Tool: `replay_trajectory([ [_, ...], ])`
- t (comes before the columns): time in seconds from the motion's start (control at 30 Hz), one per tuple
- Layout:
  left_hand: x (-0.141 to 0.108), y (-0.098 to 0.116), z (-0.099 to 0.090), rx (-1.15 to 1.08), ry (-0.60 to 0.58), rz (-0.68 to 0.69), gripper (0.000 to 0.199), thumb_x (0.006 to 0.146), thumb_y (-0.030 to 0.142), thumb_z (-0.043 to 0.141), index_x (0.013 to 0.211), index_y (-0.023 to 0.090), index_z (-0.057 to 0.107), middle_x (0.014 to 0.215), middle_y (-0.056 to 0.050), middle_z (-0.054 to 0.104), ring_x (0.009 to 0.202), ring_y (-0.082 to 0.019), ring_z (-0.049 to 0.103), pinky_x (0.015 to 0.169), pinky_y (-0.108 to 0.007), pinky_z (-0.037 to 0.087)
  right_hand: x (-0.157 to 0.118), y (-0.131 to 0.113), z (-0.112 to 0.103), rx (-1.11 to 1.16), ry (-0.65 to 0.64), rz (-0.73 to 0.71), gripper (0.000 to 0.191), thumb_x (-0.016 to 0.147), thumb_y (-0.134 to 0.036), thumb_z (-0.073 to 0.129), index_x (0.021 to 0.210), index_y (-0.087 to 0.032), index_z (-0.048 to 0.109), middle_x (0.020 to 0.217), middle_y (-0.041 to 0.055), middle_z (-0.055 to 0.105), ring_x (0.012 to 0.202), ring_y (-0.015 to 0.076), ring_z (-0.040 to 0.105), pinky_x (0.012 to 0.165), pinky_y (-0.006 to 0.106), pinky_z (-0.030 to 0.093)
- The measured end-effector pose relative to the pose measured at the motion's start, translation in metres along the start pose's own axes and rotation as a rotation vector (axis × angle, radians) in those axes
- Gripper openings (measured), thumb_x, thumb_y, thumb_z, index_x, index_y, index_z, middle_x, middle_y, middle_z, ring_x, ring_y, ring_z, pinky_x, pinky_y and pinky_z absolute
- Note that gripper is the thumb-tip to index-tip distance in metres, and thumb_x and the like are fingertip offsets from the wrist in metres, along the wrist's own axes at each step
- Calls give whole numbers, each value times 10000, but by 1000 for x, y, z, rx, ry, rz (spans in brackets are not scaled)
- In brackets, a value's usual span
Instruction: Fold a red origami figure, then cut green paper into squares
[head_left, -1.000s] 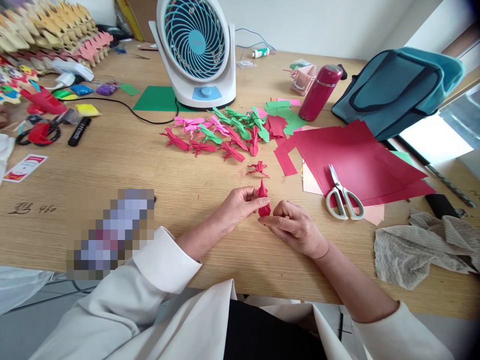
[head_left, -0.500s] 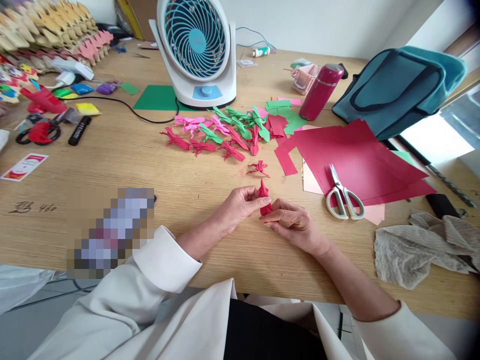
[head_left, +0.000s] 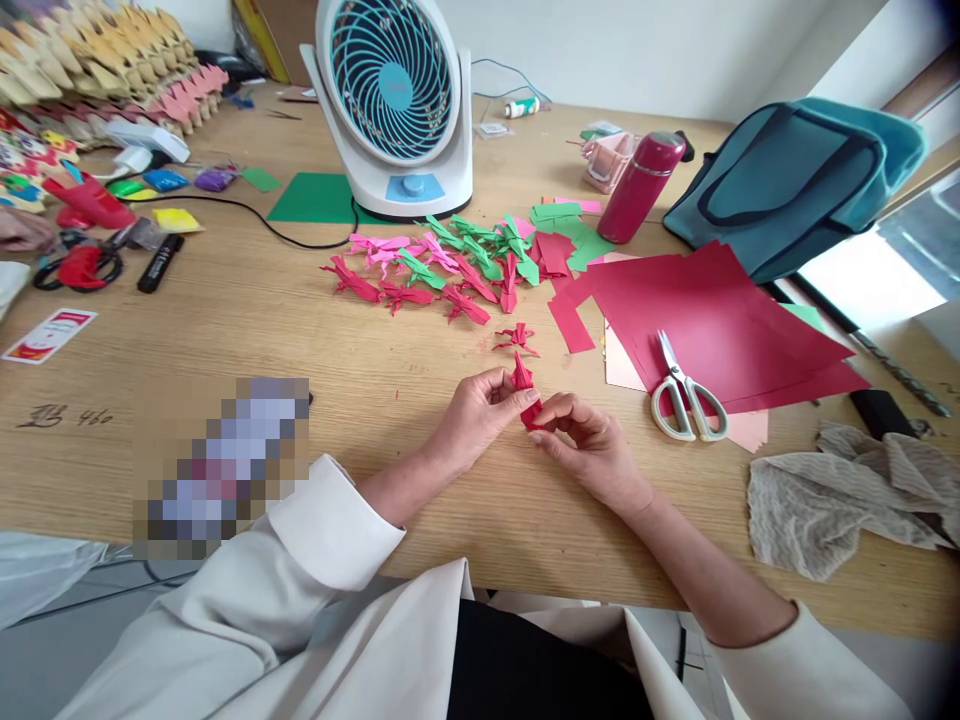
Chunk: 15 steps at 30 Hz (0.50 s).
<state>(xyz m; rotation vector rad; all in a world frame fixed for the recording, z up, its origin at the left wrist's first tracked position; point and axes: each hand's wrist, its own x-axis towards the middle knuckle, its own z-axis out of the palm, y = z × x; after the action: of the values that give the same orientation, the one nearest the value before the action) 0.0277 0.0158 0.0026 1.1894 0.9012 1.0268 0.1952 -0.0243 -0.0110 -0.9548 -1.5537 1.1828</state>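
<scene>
A small folded piece of red paper is pinched between thumb and fingers of my left hand. My right hand grips its lower end with thumb and forefinger; the fingertips partly hide that end. Just beyond my hands a small red folded paper piece lies on the table. Farther off are several folded paper figures in red, green and pink, lying in a loose group.
White-handled scissors rest on red paper sheets to the right. A fan stands at the back, with a red flask and teal bag right of it. A crumpled cloth lies near the right edge.
My right hand has shifted slightly up along the lower end of the red folded paper, its fingers more bent. My left hand keeps its pinch almost unmoved.
</scene>
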Motion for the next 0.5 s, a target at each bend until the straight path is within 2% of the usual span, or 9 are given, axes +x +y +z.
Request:
replay_trajectory([
  [0.13, 0, -4, -1, 49, 7, 42, 264, 788, 377, 722, 730, 159, 586, 650, 45, 569, 614, -88, 480, 608, -221, 374, 0, 1, 4, 150, 57, 63, 248, 841, -249, 726, 1000, -247, 537, 849, -12, 589, 746, 117, 566, 707, 267, 486],
  [0.23, 0, -5, -2, 69, -7, 54, 265, 801, 399, 712, 753, 164, 600, 676, 34, 607, 632, -98, 517, 620, -226, 388, 2, 1, 5, 178, 57, 95, 324, 831, -304, 740, 1038, -255, 496, 815, -18, 577, 716, 123, 561, 689, 275, 492],
  [0.5, -1, -3, -2, 110, -22, 83, 261, 805, 396, 713, 762, 158, 615, 702, 28, 616, 653, -99, 532, 638, -226, 408, 3, 4, 4, 191, 41, 109, 369, 828, -320, 743, 1087, -261, 487, 794, -30, 567, 721, 120, 559, 700, 270, 479],
])
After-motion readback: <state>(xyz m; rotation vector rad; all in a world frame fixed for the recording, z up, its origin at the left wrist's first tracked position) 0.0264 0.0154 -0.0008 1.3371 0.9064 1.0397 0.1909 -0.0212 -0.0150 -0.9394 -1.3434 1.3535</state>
